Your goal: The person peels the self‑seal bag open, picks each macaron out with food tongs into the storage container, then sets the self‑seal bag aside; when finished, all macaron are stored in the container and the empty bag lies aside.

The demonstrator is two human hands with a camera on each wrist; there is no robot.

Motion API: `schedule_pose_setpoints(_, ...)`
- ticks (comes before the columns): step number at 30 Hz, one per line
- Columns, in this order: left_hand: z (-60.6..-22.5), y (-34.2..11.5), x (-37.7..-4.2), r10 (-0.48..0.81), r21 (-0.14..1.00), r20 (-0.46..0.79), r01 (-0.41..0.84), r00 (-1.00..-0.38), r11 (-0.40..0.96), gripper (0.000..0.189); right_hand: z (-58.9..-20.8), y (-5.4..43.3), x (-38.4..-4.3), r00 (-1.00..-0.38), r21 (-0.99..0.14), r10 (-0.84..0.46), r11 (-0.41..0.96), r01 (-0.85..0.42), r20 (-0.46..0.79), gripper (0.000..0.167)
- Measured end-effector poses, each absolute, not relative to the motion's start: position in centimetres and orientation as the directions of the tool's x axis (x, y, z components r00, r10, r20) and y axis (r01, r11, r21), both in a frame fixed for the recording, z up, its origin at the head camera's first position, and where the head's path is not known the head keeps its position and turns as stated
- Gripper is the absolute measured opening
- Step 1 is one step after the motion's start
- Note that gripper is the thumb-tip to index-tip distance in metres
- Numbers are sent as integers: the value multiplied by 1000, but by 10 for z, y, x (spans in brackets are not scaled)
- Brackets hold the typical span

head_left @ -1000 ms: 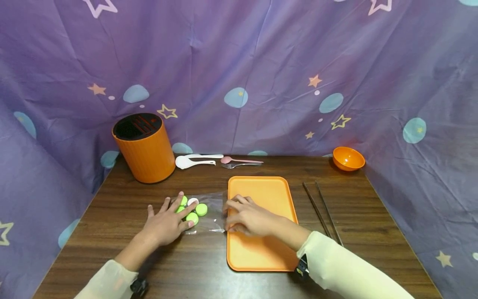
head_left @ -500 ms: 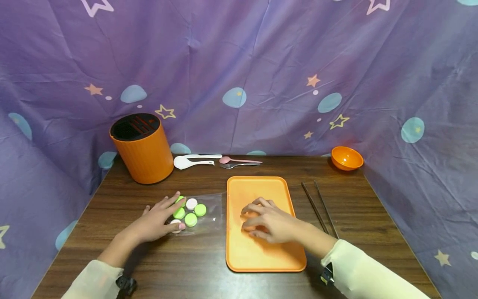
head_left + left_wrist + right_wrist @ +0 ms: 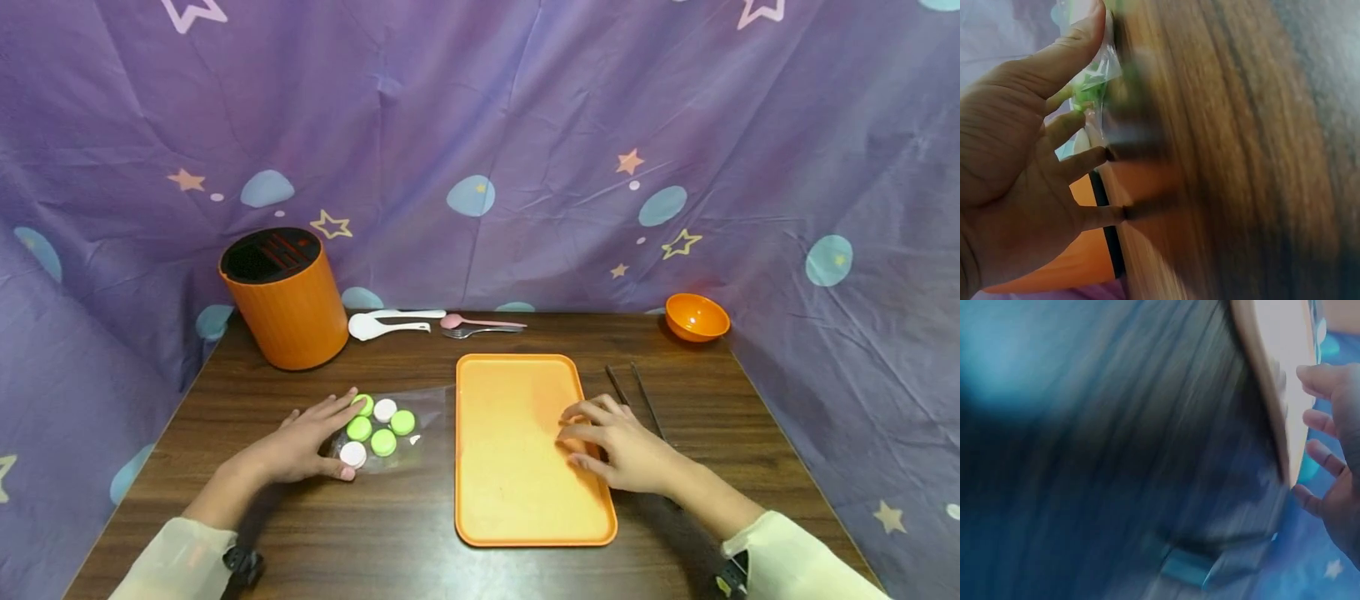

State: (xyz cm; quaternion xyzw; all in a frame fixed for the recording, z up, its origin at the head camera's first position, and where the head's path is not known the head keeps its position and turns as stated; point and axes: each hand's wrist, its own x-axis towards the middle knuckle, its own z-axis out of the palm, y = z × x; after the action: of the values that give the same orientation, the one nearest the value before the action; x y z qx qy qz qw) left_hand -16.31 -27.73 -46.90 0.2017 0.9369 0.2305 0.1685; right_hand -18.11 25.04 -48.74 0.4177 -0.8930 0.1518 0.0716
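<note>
A clear plastic bag [image 3: 425, 408] with several round green and white pieces, like small lids, lies flat on the table left of the tray. My left hand [image 3: 300, 446] rests at the bag's left side with fingers spread, the fingertips at a green piece [image 3: 362, 405] and the thumb beside a white piece [image 3: 352, 454]. In the left wrist view, the hand [image 3: 1029, 137] has its fingers apart near the bag [image 3: 1107, 69]. My right hand [image 3: 626, 446] hovers over the right edge of the orange tray [image 3: 525, 467], fingers loosely bent around nothing.
Dark chopsticks [image 3: 647, 400] lie right of the tray, partly behind the right hand. An orange knife block [image 3: 288, 308] stands back left. White spoons [image 3: 367, 326], a pink spoon [image 3: 453, 322] and a fork [image 3: 461, 332] lie along the back; an orange bowl [image 3: 696, 318] stands back right.
My right hand has moved right from the bag's edge, across the tray to its right rim. The left hand has drawn back slightly leftward, uncovering more of the green and white pieces.
</note>
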Motion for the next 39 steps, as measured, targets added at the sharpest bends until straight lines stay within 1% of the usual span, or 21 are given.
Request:
schedule_pose_setpoints(6,-472,-279,-164,423,469,-208,290,-882,834,119,-492,289,-174,-749,-206,-619,721,-661,236,31)
schedule_pose_setpoints(12,-475,-280,-164,379,440,-218,256,-900,861,127,-491,314,-163,-817,-185,-521,802,-568,249,32)
schedule_pose_setpoints(15,-477,-281,-165,372,433,-220,251,-902,866,128,-488,322,-159,-856,-174,-457,847,-502,241,36)
schedule_pose_setpoints(18,-477,-281,-165,367,433,-228,244,-902,868,130,-485,328,-156,-902,-157,-372,899,-409,219,45)
schedule_pose_setpoints(22,-476,-282,-166,357,433,-243,229,-902,872,132,-485,333,-152,-966,-168,-221,956,-242,137,66)
schedule_pose_setpoints(25,-476,-282,-167,346,429,-253,216,-903,877,133,-487,332,-151,-987,-195,-146,968,-155,62,80)
schedule_pose_setpoints(27,-475,-282,-167,341,428,-258,209,-904,879,133,-489,331,-149,-991,-202,-132,970,-136,31,85)
schedule_pose_setpoints(29,-475,-282,-166,338,432,-262,204,-904,879,133,-492,330,-149,-990,-208,-140,967,-144,36,82)
schedule_pose_setpoints(34,-476,-281,-166,340,444,-263,200,-903,874,132,-495,328,-149,-984,-209,-154,963,-171,93,55)
schedule_pose_setpoints(36,-476,-281,-166,341,446,-264,200,-902,873,132,-494,328,-150,-984,-209,-145,964,-163,100,52)
schedule_pose_setpoints(39,-475,-281,-167,341,446,-264,200,-902,873,132,-492,330,-151,-988,-238,-118,961,-140,102,50)
